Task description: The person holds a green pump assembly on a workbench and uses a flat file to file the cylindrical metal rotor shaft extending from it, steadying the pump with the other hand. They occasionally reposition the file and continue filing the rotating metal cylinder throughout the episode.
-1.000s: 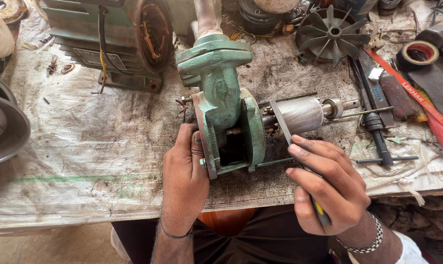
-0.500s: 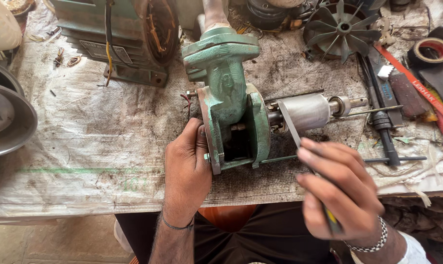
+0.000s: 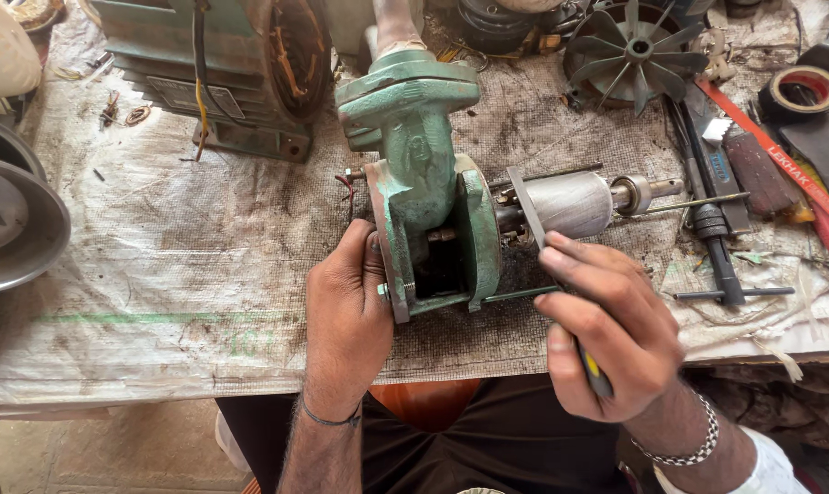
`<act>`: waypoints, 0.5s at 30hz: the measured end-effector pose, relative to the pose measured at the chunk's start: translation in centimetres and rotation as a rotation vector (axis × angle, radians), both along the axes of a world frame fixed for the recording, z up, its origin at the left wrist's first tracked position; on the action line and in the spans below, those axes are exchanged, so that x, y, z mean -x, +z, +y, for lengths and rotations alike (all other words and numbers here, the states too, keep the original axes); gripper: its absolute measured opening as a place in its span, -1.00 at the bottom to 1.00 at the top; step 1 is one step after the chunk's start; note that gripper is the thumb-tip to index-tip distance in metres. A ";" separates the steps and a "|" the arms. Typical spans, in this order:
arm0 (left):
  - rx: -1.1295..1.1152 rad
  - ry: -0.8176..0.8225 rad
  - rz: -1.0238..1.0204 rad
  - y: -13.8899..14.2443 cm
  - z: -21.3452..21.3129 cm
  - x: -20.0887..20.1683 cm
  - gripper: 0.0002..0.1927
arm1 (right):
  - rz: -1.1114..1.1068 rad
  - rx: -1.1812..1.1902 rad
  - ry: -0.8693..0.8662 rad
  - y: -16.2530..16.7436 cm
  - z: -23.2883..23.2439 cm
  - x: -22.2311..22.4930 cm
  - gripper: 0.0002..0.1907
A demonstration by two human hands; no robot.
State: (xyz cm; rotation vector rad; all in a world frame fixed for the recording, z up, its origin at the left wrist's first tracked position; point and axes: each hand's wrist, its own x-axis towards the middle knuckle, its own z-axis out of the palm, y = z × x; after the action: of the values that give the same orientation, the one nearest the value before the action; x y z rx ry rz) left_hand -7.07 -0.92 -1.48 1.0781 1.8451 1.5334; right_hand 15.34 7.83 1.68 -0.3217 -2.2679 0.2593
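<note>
A green cast pump body [image 3: 425, 192] lies on the workbench with a silver rotor [image 3: 568, 203] and shaft sticking out to its right. My left hand [image 3: 346, 316] presses against the pump's near left flange, fingers on its edge. My right hand [image 3: 611, 325] grips a tool with a dark and yellow handle; its flat metal blade [image 3: 527, 209] reaches up across the rotor next to the green housing. Long thin bolts run along the rotor.
A green motor stator housing [image 3: 218, 73] stands at the back left. A black fan impeller [image 3: 636, 50], a tape roll [image 3: 803, 89], a T-handle wrench [image 3: 718, 247] and a red hacksaw frame lie at the right. A metal bowl [image 3: 7, 220] sits at far left. Woven sacking covers the bench.
My right hand has lifted slightly and turned, bringing the flat blade up against the rotor beside the housing. My left hand stays on the pump flange.
</note>
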 end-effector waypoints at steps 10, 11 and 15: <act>-0.022 0.000 -0.011 -0.2 -0.1 0.1 -0.73 | -0.038 -0.092 0.014 -0.2 0.1 0.0 -0.82; -0.007 0.002 -0.017 -0.3 -0.1 0.1 -0.72 | 0.008 -0.087 0.045 -0.2 0.1 0.0 -0.83; -0.001 0.021 -0.004 -0.4 0.0 0.1 -0.71 | -0.058 -0.076 0.016 -0.3 0.2 0.2 -0.83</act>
State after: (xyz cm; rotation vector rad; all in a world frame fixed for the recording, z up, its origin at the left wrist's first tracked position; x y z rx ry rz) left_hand -7.15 -0.94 -1.85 1.0590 1.8587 1.5474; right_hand 15.10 8.01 1.33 -0.2746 -2.3313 0.1730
